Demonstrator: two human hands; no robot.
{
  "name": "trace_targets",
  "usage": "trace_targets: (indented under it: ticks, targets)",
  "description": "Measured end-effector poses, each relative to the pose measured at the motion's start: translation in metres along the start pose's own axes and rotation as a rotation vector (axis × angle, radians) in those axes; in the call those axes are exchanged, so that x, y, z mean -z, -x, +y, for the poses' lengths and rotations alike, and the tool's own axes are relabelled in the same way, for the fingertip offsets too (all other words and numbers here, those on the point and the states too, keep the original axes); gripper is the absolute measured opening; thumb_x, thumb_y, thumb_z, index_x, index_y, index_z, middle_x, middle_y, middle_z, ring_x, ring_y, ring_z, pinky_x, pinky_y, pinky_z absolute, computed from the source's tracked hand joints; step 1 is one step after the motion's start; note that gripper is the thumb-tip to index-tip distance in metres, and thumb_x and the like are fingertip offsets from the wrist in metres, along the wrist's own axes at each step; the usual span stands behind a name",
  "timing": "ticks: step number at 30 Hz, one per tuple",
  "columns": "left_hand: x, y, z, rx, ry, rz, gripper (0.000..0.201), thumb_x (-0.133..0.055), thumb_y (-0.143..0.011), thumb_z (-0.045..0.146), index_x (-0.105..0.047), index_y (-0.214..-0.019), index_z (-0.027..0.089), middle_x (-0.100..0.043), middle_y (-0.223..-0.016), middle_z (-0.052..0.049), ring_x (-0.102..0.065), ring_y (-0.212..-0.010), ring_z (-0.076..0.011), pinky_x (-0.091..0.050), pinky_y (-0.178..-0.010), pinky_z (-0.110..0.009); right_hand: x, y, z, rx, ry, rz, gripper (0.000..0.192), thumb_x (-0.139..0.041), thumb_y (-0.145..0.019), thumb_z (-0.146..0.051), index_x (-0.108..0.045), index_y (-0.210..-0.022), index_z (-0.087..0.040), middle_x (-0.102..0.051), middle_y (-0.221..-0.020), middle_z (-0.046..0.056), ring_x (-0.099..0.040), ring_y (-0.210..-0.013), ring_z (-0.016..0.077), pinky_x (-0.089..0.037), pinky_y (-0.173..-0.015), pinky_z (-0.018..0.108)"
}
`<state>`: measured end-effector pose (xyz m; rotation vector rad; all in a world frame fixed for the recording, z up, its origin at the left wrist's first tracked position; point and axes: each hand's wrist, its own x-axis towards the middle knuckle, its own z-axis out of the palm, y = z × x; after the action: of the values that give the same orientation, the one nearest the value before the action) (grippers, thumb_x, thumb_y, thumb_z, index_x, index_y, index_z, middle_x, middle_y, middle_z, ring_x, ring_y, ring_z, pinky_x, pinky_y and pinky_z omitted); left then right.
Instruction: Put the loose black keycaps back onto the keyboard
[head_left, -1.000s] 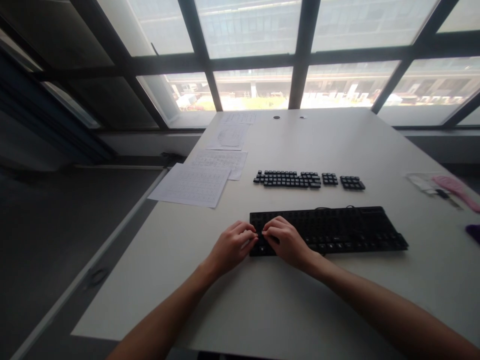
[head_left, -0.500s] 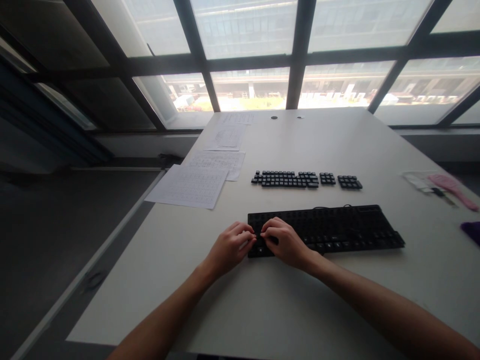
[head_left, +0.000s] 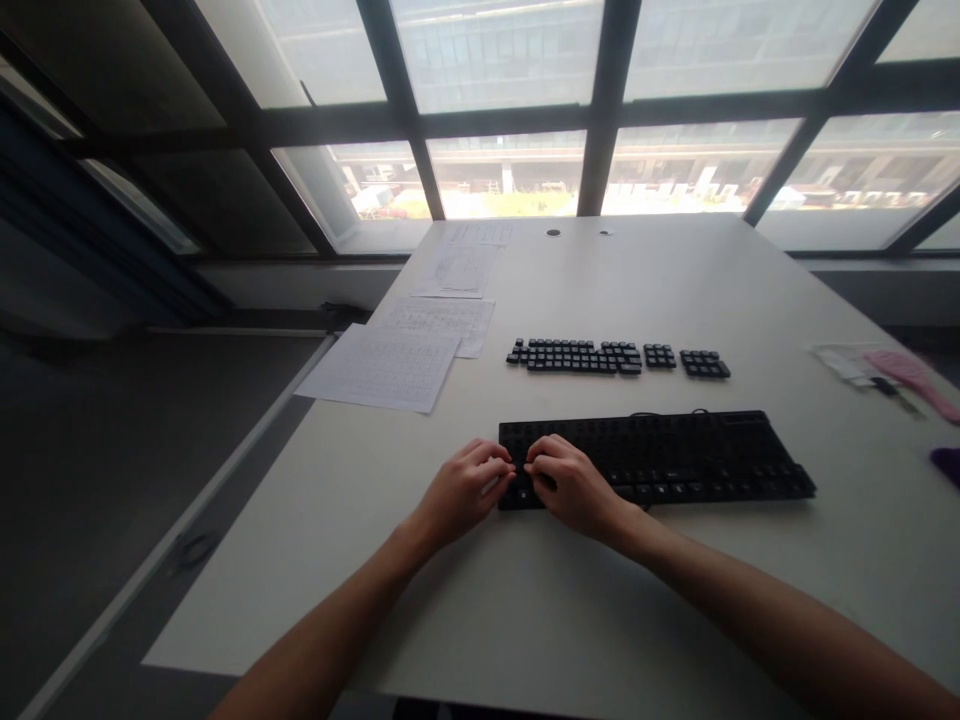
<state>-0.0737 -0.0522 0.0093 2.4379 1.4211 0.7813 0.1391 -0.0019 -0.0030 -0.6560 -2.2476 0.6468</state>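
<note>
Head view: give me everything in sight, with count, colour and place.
Keyboard: 1, black, near part of desk
Keycaps: many, black, in rows beyond keyboard
Papers: at least 4, white, along desk's left side
Desk: 1, white, under all these
Round spot: 1, dark, far end
Small item: 1, whitish, right of spot
Pink item: 1, pink, right edge
Packet: 1, whitish, beside pink item
Purple item: 1, purple, right picture edge
Window panes: several, bright, beyond desk
Curtain: 1, dark blue, far left
Left hand: 1, bare, keyboard's left end
Right hand: 1, bare, over keyboard's left part
</note>
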Motion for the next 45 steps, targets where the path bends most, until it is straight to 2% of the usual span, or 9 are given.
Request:
trace_targets:
  ticks: [24, 29, 33, 36, 39, 45]
  targets:
    - [-0.002, 0.000, -0.001, -0.007, -0.006, 0.014, 0.014, -0.057, -0.099, 0.021, -0.068, -0.089, 0.020, -0.068, -0.102, -0.006, -0.062, -0.097, -0.0200, -0.053, -0.084, -0.033, 0.000, 0.001, -0.001, 0.009, 0.119, -0.098, 0.020, -0.060, -0.086, -0.001, -0.062, -0.076, -0.019, -0.065, -0.095, 0.009, -0.057, -0.094, 0.0229, -0.054, -0.084, 0.036]
    - [-0.003, 0.000, 0.001, 0.010, 0.024, 0.025, 0.013, -0.058, -0.098, 0.021, -0.069, -0.091, 0.021, -0.069, -0.102, -0.006, -0.062, -0.097, -0.0205, -0.052, -0.085, -0.034, 0.002, 0.003, -0.003, 0.008, 0.049, -0.069, 0.018, -0.058, -0.087, -0.002, -0.065, -0.084, -0.018, -0.066, -0.098, 0.009, -0.059, -0.096, 0.0225, -0.053, -0.086, 0.036]
    - [0.000, -0.004, -0.004, 0.072, 0.133, 0.071, 0.012, -0.058, -0.099, 0.024, -0.070, -0.100, 0.022, -0.069, -0.102, -0.006, -0.064, -0.098, -0.0194, -0.053, -0.088, -0.034, 0.011, 0.001, -0.001, -0.030, -0.006, 0.029, 0.022, -0.055, -0.091, -0.004, -0.069, -0.100, -0.018, -0.068, -0.100, 0.008, -0.060, -0.096, 0.0215, -0.052, -0.088, 0.035]
    - [0.004, -0.021, -0.018, 0.140, 0.133, 0.156, 0.018, -0.060, -0.098, 0.026, -0.070, -0.112, 0.022, -0.070, -0.106, -0.006, -0.065, -0.100, -0.0198, -0.054, -0.090, -0.035, 0.025, -0.014, 0.012, -0.143, 0.098, 0.084, 0.022, -0.055, -0.093, -0.009, -0.071, -0.104, -0.018, -0.068, -0.098, 0.008, -0.060, -0.097, 0.0230, -0.050, -0.092, 0.037]
    - [0.002, -0.057, -0.039, 0.161, 0.035, 0.189, 0.021, -0.063, -0.097, 0.025, -0.073, -0.115, 0.022, -0.070, -0.105, -0.006, -0.065, -0.101, -0.0213, -0.053, -0.092, -0.036, 0.038, -0.043, 0.036, -0.252, 0.275, 0.078, 0.024, -0.056, -0.093, -0.014, -0.073, -0.110, -0.016, -0.067, -0.102, 0.010, -0.058, -0.101, 0.0252, -0.047, -0.095, 0.038]
    - [-0.017, -0.136, -0.073, 0.210, -0.191, 0.176, 0.019, -0.069, -0.093, 0.023, -0.078, -0.109, 0.025, -0.071, -0.101, -0.005, -0.062, -0.100, -0.0223, -0.051, -0.092, -0.035, 0.039, -0.097, 0.081, -0.309, 0.577, -0.080, 0.025, -0.052, -0.096, -0.017, -0.076, -0.103, -0.016, -0.063, -0.109, 0.014, -0.051, -0.107, 0.0274, -0.042, -0.093, 0.035]
